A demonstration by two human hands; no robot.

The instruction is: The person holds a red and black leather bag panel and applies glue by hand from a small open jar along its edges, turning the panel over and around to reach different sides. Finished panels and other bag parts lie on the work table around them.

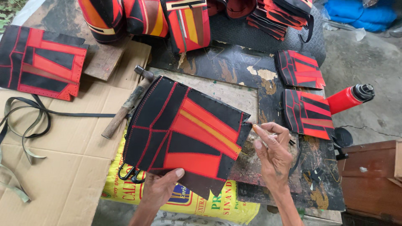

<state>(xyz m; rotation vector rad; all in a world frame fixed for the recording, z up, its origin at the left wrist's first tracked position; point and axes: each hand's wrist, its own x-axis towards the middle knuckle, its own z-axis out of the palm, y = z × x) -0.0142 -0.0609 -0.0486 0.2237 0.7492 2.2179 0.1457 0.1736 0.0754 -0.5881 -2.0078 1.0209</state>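
So my left hand (161, 186) has the big black, red and orange patchwork panel (182, 134) pinched at its bottom edge, thumb on top, fingers tucked under where I can't see them. The panel is propped up over the workboard (234, 100), right in the middle in front of me. My right hand (272, 148) is at the panel's right edge, fingertips closed on something thin. It looks like a needle or thread, but it's too small to say for sure.

The panel looks fairly stiff to me: it keeps its fan shape with only one edge held, so I'd guess leathery sheet, light, not fragile. I'd say the edges are the spot to grab, clear of the red stitching.

Just under it sits a yellow printed sack (209, 205), and a pair of black-handled scissors (130, 173) pokes out at the lower left. One hammer (125, 106) lies on the cardboard (63, 159), next to loose straps (25, 121).

Further out: three smaller flat panels, one on the left (39, 62) and two on the right (299, 69) (310, 114), plus one red bottle (349, 98). At the back, about three sewn-up bags (144, 16).
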